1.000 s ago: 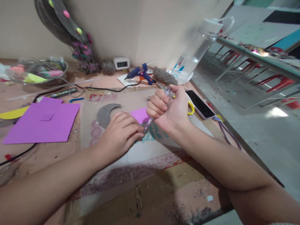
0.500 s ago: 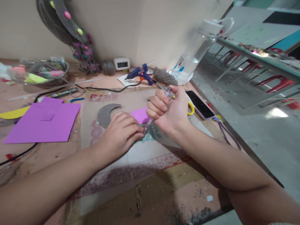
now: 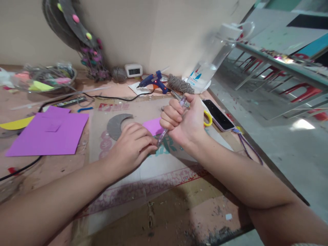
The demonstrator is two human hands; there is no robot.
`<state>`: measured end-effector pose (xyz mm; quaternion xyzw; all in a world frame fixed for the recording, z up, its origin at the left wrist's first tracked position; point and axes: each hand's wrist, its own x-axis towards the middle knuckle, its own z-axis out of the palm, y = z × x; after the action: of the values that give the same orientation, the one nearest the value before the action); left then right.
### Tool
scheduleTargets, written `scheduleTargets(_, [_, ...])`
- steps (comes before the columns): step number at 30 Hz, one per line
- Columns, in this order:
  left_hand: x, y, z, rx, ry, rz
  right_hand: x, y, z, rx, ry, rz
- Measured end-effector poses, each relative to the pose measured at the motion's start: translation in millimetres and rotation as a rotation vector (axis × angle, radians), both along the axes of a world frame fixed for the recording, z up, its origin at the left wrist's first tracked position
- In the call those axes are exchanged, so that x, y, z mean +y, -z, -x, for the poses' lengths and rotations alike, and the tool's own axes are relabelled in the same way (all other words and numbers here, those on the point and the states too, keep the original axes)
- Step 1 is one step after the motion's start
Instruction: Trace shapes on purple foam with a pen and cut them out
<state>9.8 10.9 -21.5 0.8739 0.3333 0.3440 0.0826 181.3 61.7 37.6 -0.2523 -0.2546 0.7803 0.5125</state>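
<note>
My right hand (image 3: pixel 189 124) is wrapped in a fist around a clear purple-tinted pen (image 3: pixel 162 137), thumb up at its top end. The pen slants down to the left. At its lower tip the fingers of my left hand (image 3: pixel 133 141) are pinched together; whatever lies between them is hidden. Just beyond my left hand is a grey crescent cutout (image 3: pixel 114 127). A purple paper piece (image 3: pixel 153 126) lies between the hands, partly covered. Yellow-handled scissors (image 3: pixel 208 118) show behind my right hand. Under both hands spreads a printed plastic sheet (image 3: pixel 153 174).
Purple paper sheets (image 3: pixel 48 136) and a yellow piece (image 3: pixel 16 123) lie left. At the back are a bowl of scraps (image 3: pixel 43 82), a small clock (image 3: pixel 133 70), a blue glue gun (image 3: pixel 153 82), grey yarn (image 3: pixel 180 83) and a water bottle (image 3: pixel 208 65). A phone (image 3: pixel 218 115) lies near the right edge.
Both hands and the pen keep almost the same position. The view has shifted very slightly.
</note>
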Motion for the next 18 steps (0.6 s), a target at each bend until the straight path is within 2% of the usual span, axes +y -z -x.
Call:
scheduleTargets(13, [-0.3,-1.7,0.1,0.005,0.008,0.036,-1.6,-4.8,1.9,0.049,-0.007,0.053])
scheduleTargets(18, [-0.8,2.4,-2.1,-0.044,0.034,0.064,-2.1,-3.5,2.6,0.056,-0.005,0.055])
